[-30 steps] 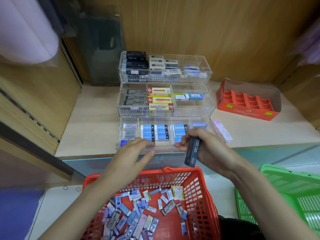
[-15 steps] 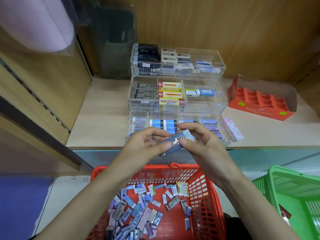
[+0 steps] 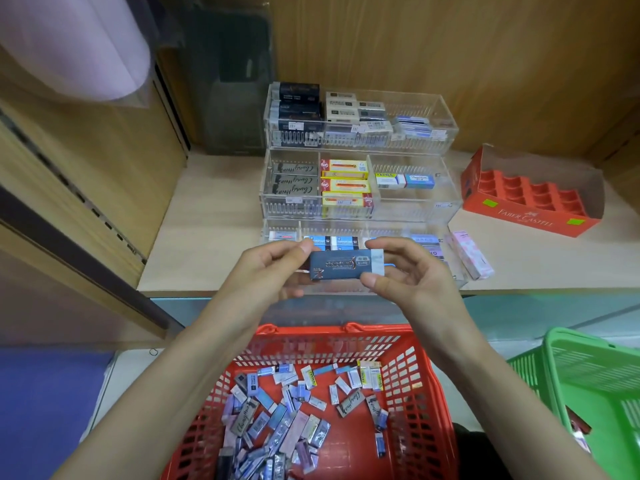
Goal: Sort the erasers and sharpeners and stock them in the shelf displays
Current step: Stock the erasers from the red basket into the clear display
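Eraser (image 3: 341,265) between left hand (image 3: 268,271), right hand (image 3: 410,277)

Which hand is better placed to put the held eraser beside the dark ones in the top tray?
Probably left: both the left hand and the right hand grip the eraser, but the dark erasers lie on the left.

A pale wooden shelf (image 3: 207,220) runs across under a wood-panelled back wall (image 3: 450,46). On its right end sits an orange cardboard box (image 3: 530,216) printed "Faber-Castell", with two green stickers on its front wall and stepped rows of pockets inside. A dark see-through plastic holder (image 3: 228,81) stands in the back corner. A pale lilac roll (image 3: 76,46) hangs at upper left, above a slotted metal strip (image 3: 86,204) on the side panel. A green basket (image 3: 588,375) sits at lower right and a blue surface (image 3: 45,410) at lower left.
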The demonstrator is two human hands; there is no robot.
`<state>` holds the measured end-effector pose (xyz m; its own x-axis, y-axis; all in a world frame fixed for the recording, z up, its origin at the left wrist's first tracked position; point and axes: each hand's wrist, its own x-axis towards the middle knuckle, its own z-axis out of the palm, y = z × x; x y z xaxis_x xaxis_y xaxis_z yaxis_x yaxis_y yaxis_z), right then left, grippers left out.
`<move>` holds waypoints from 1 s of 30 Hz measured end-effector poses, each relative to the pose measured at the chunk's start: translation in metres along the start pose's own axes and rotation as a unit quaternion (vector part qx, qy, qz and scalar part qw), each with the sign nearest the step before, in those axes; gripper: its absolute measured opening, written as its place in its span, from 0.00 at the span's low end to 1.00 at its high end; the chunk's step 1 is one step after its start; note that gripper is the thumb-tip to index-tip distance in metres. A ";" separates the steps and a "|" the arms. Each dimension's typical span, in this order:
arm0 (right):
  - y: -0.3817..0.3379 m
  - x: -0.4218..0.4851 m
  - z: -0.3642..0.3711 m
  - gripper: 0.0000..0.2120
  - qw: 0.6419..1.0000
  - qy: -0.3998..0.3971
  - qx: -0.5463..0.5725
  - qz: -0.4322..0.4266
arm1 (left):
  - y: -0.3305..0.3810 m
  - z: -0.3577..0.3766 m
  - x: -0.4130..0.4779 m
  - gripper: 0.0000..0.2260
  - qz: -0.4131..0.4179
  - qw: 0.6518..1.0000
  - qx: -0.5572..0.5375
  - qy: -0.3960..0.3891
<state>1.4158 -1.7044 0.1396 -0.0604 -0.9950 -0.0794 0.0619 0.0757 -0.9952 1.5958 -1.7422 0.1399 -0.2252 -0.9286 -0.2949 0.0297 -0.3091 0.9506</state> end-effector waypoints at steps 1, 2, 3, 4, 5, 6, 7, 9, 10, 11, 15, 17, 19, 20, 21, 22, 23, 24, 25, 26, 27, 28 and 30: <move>0.000 0.000 0.000 0.15 1.000 0.002 0.001 -0.001 | -0.001 -0.001 0.000 0.08 0.002 1.000 0.005 -0.001; -0.001 -0.001 0.001 0.15 1.000 0.001 0.000 -0.004 | -0.002 -0.001 0.001 0.08 0.008 1.000 0.013 -0.001; -0.001 -0.001 0.001 0.15 1.000 0.002 0.000 -0.004 | -0.003 -0.002 0.001 0.07 0.013 1.000 0.022 0.001; 0.000 -0.001 0.002 0.15 1.000 0.003 -0.002 -0.006 | -0.004 -0.002 0.002 0.05 0.018 0.999 0.028 0.005; 0.001 -0.001 0.003 0.15 1.000 0.001 -0.007 -0.006 | -0.005 -0.003 0.003 0.04 0.022 0.999 0.031 0.010; 0.003 0.000 0.003 0.15 1.000 0.001 -0.024 -0.010 | -0.005 -0.003 0.004 0.04 0.024 0.999 0.031 0.016; 0.007 0.001 0.004 0.14 0.997 0.002 -0.070 -0.023 | -0.005 -0.004 0.005 0.03 0.025 0.999 0.026 0.022; 0.012 0.007 0.003 0.12 0.969 0.001 -0.237 -0.077 | -0.003 -0.009 0.008 0.03 0.025 0.999 0.012 0.038; 0.014 0.011 0.003 0.12 0.952 -0.008 -0.290 -0.100 | -0.002 -0.011 0.009 0.03 0.026 0.999 0.009 0.045; 0.015 0.014 0.004 0.13 0.943 -0.021 -0.313 -0.111 | 0.000 -0.014 0.009 0.03 0.028 0.998 0.007 0.050; 0.009 0.033 0.011 0.15 0.929 -0.037 -0.327 -0.171 | 0.011 -0.024 0.014 0.03 0.049 0.997 -0.005 0.066; 0.002 0.044 0.017 0.12 0.940 -0.032 -0.289 -0.177 | 0.021 -0.029 0.018 0.09 0.093 0.994 0.025 0.056; -0.009 0.055 0.025 0.07 0.958 -0.033 -0.230 -0.167 | 0.034 -0.033 0.023 0.14 0.136 0.986 0.085 0.035; -0.014 0.060 0.029 0.04 0.965 -0.025 -0.201 -0.167 | 0.040 -0.035 0.026 0.13 0.150 0.982 0.107 0.031; -0.021 0.065 0.033 0.03 0.972 -0.016 -0.168 -0.166 | 0.045 -0.036 0.030 0.09 0.158 0.980 0.117 0.033; -0.026 0.070 0.036 0.06 0.977 -0.004 -0.140 -0.162 | 0.049 -0.037 0.034 0.05 0.163 0.979 0.119 0.039; -0.031 0.075 0.038 0.09 0.981 0.003 -0.120 -0.152 | 0.053 -0.038 0.039 0.03 0.162 0.979 0.118 0.046; -0.036 0.080 0.039 0.10 0.984 -0.002 -0.109 -0.144 | 0.055 -0.039 0.042 0.05 0.159 0.979 0.116 0.054; -0.039 0.084 0.040 0.09 0.986 -0.014 -0.095 -0.138 | 0.057 -0.040 0.045 0.06 0.155 0.980 0.112 0.061; -0.041 0.088 0.040 0.06 0.986 -0.033 -0.085 -0.137 | 0.059 -0.041 0.048 0.08 0.154 0.979 0.110 0.069; -0.043 0.091 0.039 0.05 0.986 -0.050 -0.085 -0.136 | 0.061 -0.043 0.050 0.08 0.158 0.978 0.108 0.077; -0.043 0.094 0.038 0.10 0.982 -0.065 -0.106 -0.141 | 0.063 -0.044 0.053 0.09 0.165 0.977 0.109 0.083; -0.046 0.099 0.036 0.19 0.953 -0.083 -0.224 -0.185 | 0.067 -0.045 0.057 0.09 0.177 0.974 0.112 0.087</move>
<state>1.4433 -1.8093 0.1795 0.1651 -0.9528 0.2547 -0.3662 -0.2990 -0.8812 1.6285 -1.8253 0.1820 -0.0708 -0.9956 0.0611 -0.1411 0.0706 0.9875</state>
